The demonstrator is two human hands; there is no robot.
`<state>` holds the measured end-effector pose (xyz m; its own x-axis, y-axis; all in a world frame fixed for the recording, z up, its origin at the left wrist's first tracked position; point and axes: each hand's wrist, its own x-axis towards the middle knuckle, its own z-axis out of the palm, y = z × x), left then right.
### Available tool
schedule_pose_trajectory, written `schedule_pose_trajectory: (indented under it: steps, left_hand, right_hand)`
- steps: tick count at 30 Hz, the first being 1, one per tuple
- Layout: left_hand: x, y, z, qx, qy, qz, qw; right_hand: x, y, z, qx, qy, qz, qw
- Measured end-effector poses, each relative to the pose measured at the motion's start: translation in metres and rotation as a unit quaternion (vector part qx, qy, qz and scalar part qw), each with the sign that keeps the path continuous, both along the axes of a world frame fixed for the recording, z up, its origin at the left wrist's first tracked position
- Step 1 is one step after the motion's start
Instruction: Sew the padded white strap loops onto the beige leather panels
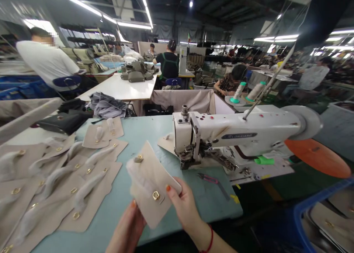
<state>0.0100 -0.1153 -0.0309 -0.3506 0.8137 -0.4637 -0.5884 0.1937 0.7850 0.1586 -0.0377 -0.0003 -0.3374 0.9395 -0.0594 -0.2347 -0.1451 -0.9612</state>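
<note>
A beige leather panel (151,179) with gold metal clasps and a strip of white padding is held up over the front edge of the light-blue table (143,131). My right hand (184,205) grips its right edge, thumb on the face near a clasp. My left hand (128,227) holds it from below, fingers mostly hidden behind the panel. The white sewing machine (235,133) stands just to the right, its needle head (190,153) a short way beyond the panel.
Several more beige panels (63,183) with clasps lie fanned over the table's left. Small snips (211,180) lie near the machine base. A blue bin (326,216) holds more panels at bottom right. Dark bags (65,120) sit behind. Other people work at far tables.
</note>
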Motion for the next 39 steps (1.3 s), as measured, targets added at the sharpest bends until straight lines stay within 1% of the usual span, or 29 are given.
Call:
schedule_pose_trajectory:
  steps: [1,2,4,7,10,13,17,21,24,26,30,33,35,37,39]
  left_hand:
    - [0.006,0.009,0.005,-0.013,-0.028,0.010,0.999]
    - [0.009,0.018,0.010,-0.026,-0.036,0.018,0.999]
    - [0.010,0.036,0.020,-0.040,-0.021,0.018,0.999]
    - [0.000,0.061,0.027,-0.037,0.015,-0.031,0.999]
    - [-0.010,0.088,0.025,-0.053,0.048,-0.066,0.995]
    - [-0.017,0.116,0.020,-0.056,0.059,-0.082,0.993]
    - [-0.019,0.148,0.012,-0.041,0.052,-0.102,0.993]
    - [-0.018,0.169,0.002,-0.029,0.040,-0.117,0.992]
    - [-0.017,0.179,-0.004,-0.013,0.026,-0.140,0.990]
    - [-0.017,0.182,-0.005,-0.010,0.029,-0.146,0.989]
    - [-0.017,0.183,-0.002,-0.032,0.047,-0.133,0.990]
    - [-0.018,0.176,0.002,-0.043,0.060,-0.134,0.988]
    - [-0.020,0.167,0.005,-0.030,0.057,-0.174,0.983]
    - [-0.023,0.158,0.007,-0.028,0.059,-0.247,0.967]
    - [-0.025,0.151,0.007,-0.042,0.081,-0.312,0.946]
  right_hand:
    - [0.003,-0.001,-0.002,0.000,-0.008,0.009,1.000]
    - [0.007,-0.001,-0.004,-0.001,-0.019,0.018,1.000]
    - [0.017,0.001,-0.008,-0.007,-0.048,0.044,0.998]
    - [0.034,0.013,-0.014,-0.003,-0.103,0.088,0.991]
    - [0.043,0.028,-0.019,0.002,-0.136,0.126,0.983]
    - [0.040,0.044,-0.027,-0.009,-0.127,0.130,0.983]
    - [0.031,0.063,-0.043,-0.030,-0.108,0.096,0.989]
    - [0.031,0.075,-0.052,-0.065,-0.091,0.046,0.993]
    - [0.032,0.078,-0.053,-0.056,-0.092,0.028,0.994]
    - [0.031,0.078,-0.052,-0.051,-0.093,0.021,0.994]
    - [0.027,0.077,-0.052,-0.050,-0.094,0.006,0.994]
    - [0.026,0.077,-0.055,-0.048,-0.096,0.004,0.994]
    - [0.025,0.076,-0.057,-0.046,-0.095,0.004,0.994]
    - [0.025,0.074,-0.057,-0.037,-0.091,0.008,0.995]
    - [0.025,0.072,-0.057,-0.024,-0.090,0.012,0.996]
